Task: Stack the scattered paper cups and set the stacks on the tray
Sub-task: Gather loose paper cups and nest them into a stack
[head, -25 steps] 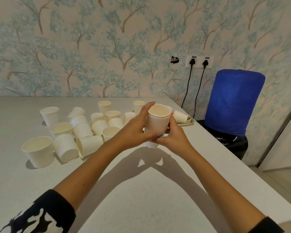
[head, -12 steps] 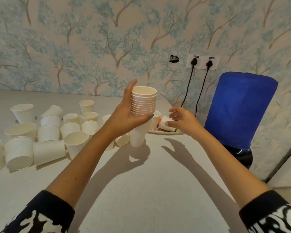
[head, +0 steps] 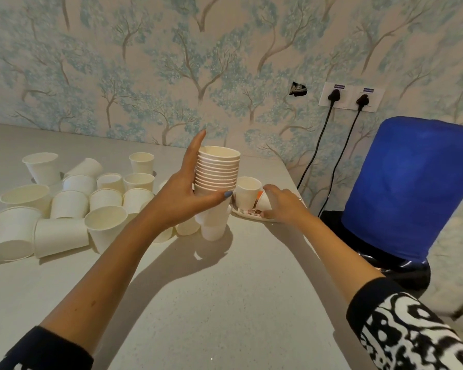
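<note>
My left hand (head: pixel 183 194) grips a tall stack of white paper cups (head: pixel 216 182) upright above the table, thumb across its front. My right hand (head: pixel 280 202) reaches over the small patterned tray (head: pixel 245 212) at the table's far right and closes on a cup lying on its side (head: pixel 263 201) there. One upright cup (head: pixel 247 192) stands on the tray beside it. Several loose white cups (head: pixel 72 204), some upright and some tipped over, are scattered on the table to the left.
The pale table (head: pixel 211 303) ends at a right edge near the tray. A blue covered water bottle (head: pixel 409 196) stands beyond that edge. Two black plugs and cords (head: pixel 334 96) hang from wall sockets behind the tray.
My left hand lifted the stack and now holds it alone. My right hand let go of the stack, reached right to the tray and came down on the tipped cup.
</note>
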{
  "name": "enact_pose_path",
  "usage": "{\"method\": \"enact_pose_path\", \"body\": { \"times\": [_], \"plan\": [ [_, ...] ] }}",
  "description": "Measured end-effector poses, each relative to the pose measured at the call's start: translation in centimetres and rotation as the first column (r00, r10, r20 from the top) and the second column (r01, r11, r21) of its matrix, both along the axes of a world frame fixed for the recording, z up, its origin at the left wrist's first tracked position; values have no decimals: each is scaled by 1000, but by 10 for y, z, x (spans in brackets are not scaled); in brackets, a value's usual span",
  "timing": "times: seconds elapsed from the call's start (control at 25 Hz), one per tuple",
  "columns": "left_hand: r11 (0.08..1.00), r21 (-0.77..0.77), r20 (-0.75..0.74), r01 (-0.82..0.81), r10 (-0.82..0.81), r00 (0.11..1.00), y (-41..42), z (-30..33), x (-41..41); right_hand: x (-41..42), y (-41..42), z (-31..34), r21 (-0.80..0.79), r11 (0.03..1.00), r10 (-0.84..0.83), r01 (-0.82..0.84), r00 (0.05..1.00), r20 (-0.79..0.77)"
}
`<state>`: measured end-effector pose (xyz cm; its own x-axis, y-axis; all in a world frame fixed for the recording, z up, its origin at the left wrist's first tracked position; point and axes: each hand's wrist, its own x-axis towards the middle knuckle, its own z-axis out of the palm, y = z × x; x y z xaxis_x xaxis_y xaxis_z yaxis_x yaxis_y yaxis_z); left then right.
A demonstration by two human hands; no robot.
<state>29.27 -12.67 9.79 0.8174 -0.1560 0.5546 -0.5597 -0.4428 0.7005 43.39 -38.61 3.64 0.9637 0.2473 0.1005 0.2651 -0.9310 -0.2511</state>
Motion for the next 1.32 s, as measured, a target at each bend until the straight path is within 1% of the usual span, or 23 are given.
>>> {"method": "enact_pose_path", "body": {
  "times": [0.16,0.2,0.24,0.28,0.32,0.36,0.4,0.44,0.48,0.52,0.56,0.6,0.64,0.68,0.76,0.84,0.92,0.96,1.04,1.16,1.2,1.28,1.32],
  "plan": [
    [1000,-7,-29,27,-27,999,2,-5,4,0,-3,4,47,998,-38,32,991,126],
    [999,-9,-33,34,-34,999,2,-6,5,-2,-5,9,106,993,-67,49,984,166],
    [999,-11,-36,39,-40,999,2,-6,6,-4,-5,15,204,977,-103,59,972,211],
    [999,-14,-36,45,-45,998,2,-6,8,-7,-3,25,338,940,-144,54,958,247],
    [999,-15,-38,50,-50,998,1,-7,8,-12,0,37,505,863,-185,33,949,254],
    [998,-14,-42,55,-55,998,1,-8,9,-18,7,52,682,731,-206,-2,953,224],
    [998,-10,-52,60,-61,997,0,-9,10,-26,16,69,831,554,-182,-49,967,179],
    [998,-5,-65,69,-69,995,0,-10,11,-34,27,86,921,378,-118,-100,981,155],
    [997,-1,-76,78,-78,994,-1,-12,11,-43,38,101,957,243,-42,-156,984,171],
    [997,0,-79,82,-82,993,-2,-14,12,-52,49,113,965,153,25,-214,977,213],
    [997,-2,-78,81,-81,994,-3,-15,13,-61,60,122,959,103,80,-264,963,257],
    [997,-6,-77,77,-77,994,-4,-15,14,-71,70,128,948,91,121,-304,949,293],
    [997,-10,-78,77,-77,994,-5,-14,15,-79,79,131,933,126,146,-338,936,319],
    [997,-13,-80,80,-81,994,-5,-12,17,-87,84,133,907,203,156,-369,927,342],
    [996,-20,-75,82,-83,994,-6,-7,19,-97,88,130,825,402,173,-398,917,358],
    [996,-32,-49,77,-79,996,-6,0,21,-103,88,127,745,550,222,-376,926,304],
    [997,-40,-10,72,-73,997,-5,6,22,-103,87,126,686,647,267,-333,942,205],
    [997,-33,18,64,-64,998,-6,8,23,-101,86,125,668,675,286,-313,946,154],
    [999,-9,66,42,-42,997,-6,10,24,-97,83,124,665,688,321,-291,944,81],
    [1000,11,91,21,-22,996,-5,10,28,-81,76,117,679,682,302,-271,950,76],
    [1000,7,88,20,-21,996,-4,10,30,-71,73,112,703,667,261,-248,961,91],
    [1000,-16,73,24,-23,997,-2,10,33,-47,66,94,750,641,118,-161,987,111],
    [999,-32,67,26,-24,997,-1,10,34,-34,61,82,747,656,38,-103,994,104]
  ]
}}
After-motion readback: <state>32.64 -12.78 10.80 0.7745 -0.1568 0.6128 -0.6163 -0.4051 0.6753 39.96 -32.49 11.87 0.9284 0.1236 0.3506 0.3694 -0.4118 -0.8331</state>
